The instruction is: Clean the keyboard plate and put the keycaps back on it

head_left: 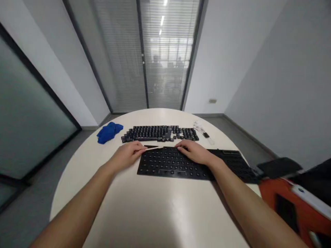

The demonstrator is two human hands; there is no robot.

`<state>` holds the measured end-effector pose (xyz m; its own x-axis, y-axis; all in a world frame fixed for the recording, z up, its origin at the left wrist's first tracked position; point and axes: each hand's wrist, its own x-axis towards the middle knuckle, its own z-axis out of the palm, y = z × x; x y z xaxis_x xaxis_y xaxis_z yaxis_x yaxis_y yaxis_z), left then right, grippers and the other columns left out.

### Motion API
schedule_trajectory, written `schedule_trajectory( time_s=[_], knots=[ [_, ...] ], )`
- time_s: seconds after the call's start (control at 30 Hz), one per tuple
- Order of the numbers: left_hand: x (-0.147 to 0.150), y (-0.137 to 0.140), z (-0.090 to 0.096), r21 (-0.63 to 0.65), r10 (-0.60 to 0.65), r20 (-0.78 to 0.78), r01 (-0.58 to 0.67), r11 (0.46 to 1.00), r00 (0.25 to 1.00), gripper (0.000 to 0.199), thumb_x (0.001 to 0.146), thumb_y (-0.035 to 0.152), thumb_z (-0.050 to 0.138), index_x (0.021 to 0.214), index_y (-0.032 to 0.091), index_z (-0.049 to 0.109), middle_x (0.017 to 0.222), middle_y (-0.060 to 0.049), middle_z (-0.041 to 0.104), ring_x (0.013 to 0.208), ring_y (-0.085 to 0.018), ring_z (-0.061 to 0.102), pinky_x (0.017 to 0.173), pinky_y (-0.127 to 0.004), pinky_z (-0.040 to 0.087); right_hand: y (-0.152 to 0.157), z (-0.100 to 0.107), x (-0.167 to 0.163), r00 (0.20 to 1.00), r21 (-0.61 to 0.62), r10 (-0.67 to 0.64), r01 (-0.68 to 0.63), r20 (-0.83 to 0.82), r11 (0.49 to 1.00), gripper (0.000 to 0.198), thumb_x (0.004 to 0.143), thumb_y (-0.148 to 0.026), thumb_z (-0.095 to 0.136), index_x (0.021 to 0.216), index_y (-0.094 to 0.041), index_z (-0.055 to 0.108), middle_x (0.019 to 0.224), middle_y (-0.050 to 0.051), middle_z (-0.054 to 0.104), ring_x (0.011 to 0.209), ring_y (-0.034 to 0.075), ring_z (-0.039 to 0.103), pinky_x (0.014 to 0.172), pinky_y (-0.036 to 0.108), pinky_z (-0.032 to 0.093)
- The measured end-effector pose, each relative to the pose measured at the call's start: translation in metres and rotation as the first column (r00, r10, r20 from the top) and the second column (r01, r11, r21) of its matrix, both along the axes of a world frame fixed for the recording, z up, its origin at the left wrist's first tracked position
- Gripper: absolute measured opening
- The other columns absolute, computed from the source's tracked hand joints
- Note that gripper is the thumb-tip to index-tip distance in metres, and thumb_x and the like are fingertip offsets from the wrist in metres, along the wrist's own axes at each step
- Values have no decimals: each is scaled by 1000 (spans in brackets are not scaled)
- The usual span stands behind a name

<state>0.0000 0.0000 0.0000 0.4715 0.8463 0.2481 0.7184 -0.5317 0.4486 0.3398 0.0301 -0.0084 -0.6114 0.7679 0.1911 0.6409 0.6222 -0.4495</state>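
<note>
Head camera view is showing both hands working at the far edge of a black keyboard base (169, 164), which is lying flat on a round white table (124, 206). The left hand (133, 151) is pinching a thin pale stick (154, 148) between thumb and fingers at the base's far left corner. The stick is pointing right, crossing the far edge of the base. The right hand (192, 151) is resting over the far edge, right of the stick's tip, with its fingers bent; whether it is gripping the base cannot be told. The base is extending toward the near side from both hands, exposing rows of small key posts.

The right hand and forearm are covering part of the base's right portion. A black slatted panel (232, 162) is appearing right of that forearm; its join to the base, if any, is being hidden. Rows of loose keycaps (150, 132) are lying beyond the base, their legends too small to read. A blue cloth (110, 132) is lying far left. A clear object with a black part (206, 135) is lying far right, its form unclear. An orange item (278, 196) at the right is blurring.
</note>
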Motion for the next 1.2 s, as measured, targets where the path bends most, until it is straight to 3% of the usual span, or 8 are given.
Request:
schedule_trajectory(
  time_s=[0.57,0.9,1.2],
  knots=[
    [-17,5,-3,12,221,-55,-220,975,974,28,92,41,54,97,26,77,103,-3,73,87,-21,66,73,-30,48,0,2,-1,1000,-14,-6,5,-23,1000,26,100,-27,49,111,-19,70,111,10,72,102,24,66,94,40,51],
    [-24,8,-7,9,239,-36,-239,971,970,30,93,43,54,98,26,77,103,-3,72,83,-21,65,74,-31,48,0,2,-2,1000,-15,-6,5,-27,1000,26,100,-28,49,111,-19,70,111,9,72,103,24,66,94,40,51],
    [-17,7,-10,-14,166,-6,-166,986,986,31,97,44,51,104,27,77,106,-4,71,85,-20,65,75,-30,48,-1,1,-1,1000,-17,-15,15,-25,1000,26,100,-29,49,111,-20,70,109,10,73,101,24,66,93,40,51]
  ],
)
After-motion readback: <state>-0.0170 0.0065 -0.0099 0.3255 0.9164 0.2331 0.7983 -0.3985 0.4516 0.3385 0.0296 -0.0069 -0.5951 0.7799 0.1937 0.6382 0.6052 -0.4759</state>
